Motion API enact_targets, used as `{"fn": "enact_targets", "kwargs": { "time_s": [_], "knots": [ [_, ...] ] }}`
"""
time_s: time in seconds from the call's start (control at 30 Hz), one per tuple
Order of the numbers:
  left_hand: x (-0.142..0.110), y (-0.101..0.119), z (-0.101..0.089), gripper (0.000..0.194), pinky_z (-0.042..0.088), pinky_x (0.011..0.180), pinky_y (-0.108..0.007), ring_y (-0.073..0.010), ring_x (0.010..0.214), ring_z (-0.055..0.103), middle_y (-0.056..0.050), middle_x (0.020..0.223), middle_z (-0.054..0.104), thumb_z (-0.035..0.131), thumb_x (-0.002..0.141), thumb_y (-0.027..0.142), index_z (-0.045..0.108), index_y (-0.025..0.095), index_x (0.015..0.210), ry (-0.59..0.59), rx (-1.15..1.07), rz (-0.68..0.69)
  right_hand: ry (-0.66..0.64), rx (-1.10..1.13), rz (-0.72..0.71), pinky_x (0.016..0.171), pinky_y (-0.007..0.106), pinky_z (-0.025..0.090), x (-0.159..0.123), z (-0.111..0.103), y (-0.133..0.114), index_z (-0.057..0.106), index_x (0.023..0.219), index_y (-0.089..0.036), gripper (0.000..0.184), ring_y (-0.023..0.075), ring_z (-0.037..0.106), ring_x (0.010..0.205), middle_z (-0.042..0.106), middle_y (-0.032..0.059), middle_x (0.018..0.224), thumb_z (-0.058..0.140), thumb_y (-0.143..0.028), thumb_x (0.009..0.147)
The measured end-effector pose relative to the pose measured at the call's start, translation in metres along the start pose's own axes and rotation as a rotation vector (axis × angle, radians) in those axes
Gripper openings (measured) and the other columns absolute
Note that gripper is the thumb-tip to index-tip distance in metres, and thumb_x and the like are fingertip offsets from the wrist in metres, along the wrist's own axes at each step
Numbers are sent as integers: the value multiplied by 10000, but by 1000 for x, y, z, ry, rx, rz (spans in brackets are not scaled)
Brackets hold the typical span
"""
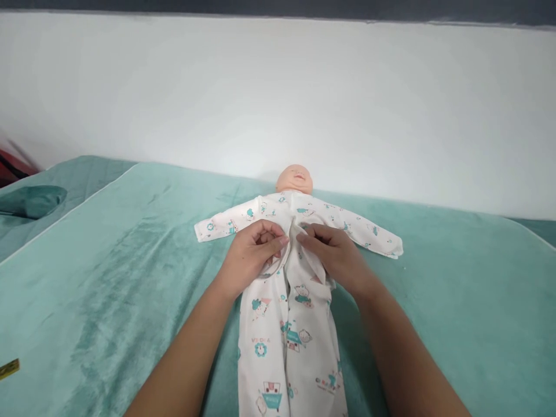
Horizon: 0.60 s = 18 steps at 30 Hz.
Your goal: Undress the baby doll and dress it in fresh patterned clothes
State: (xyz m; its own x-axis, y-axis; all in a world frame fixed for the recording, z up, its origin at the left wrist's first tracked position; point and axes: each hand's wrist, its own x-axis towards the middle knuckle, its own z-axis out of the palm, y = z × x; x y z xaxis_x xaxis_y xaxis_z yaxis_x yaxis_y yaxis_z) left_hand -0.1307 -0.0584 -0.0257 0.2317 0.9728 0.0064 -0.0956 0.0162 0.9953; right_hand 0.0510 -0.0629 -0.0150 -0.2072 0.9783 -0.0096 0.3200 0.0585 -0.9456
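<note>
A baby doll [295, 178] lies on its back on a teal blanket [108, 272], head toward the wall. It wears a white printed sleepsuit [286, 341] with both sleeves spread out. My left hand [254, 255] pinches the left front edge of the sleepsuit at the chest, fingers curled closed. My right hand [334, 252] pinches the right front edge beside it. The two hands almost touch over the doll's chest, where the garment's front opening gapes a little.
A white wall [278, 98] rises just behind the doll's head. A dark teal pillow [32, 200] lies at the far left, with something red [13, 165] behind it. A small yellow tag [8, 368] sits at the blanket's left edge.
</note>
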Motion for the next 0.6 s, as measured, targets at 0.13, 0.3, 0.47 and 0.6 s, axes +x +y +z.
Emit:
{"fn": "enact_targets", "kwargs": {
  "time_s": [0.13, 0.3, 0.47, 0.6],
  "knots": [
    [0, 1, 0, 227, 323, 452, -172, -54, 473, 426, 53, 563, 519, 743, 778, 334, 601, 160, 814, 11, -12, -13, 11, 38, 22, 507, 221, 249, 0, -2, 1, 420, 699, -185, 329, 79, 313, 575, 356, -50, 644, 593, -410, 865],
    [0, 1, 0, 210, 334, 460, -175, -54, 473, 435, 51, 569, 529, 741, 773, 324, 613, 164, 818, 21, -12, -28, 21, 96, 80, 469, 211, 258, 1, -1, 0, 555, 839, -191, 219, 77, 361, 558, 453, -40, 689, 616, -402, 843],
    [1, 0, 0, 208, 359, 483, -189, -70, 499, 467, 33, 580, 566, 746, 757, 325, 642, 161, 832, 39, -7, -35, -12, 241, 87, 442, 208, 254, 2, -3, -1, 542, 769, -186, 251, 71, 384, 495, 437, -48, 596, 651, -406, 821],
    [2, -1, 0, 195, 368, 492, -191, -75, 515, 476, 24, 587, 578, 736, 764, 319, 654, 157, 835, 36, -20, -31, -28, 278, 104, 423, 206, 254, 3, -5, 1, 532, 723, -183, 274, 75, 407, 454, 501, -33, 525, 658, -406, 820]
  ]
}}
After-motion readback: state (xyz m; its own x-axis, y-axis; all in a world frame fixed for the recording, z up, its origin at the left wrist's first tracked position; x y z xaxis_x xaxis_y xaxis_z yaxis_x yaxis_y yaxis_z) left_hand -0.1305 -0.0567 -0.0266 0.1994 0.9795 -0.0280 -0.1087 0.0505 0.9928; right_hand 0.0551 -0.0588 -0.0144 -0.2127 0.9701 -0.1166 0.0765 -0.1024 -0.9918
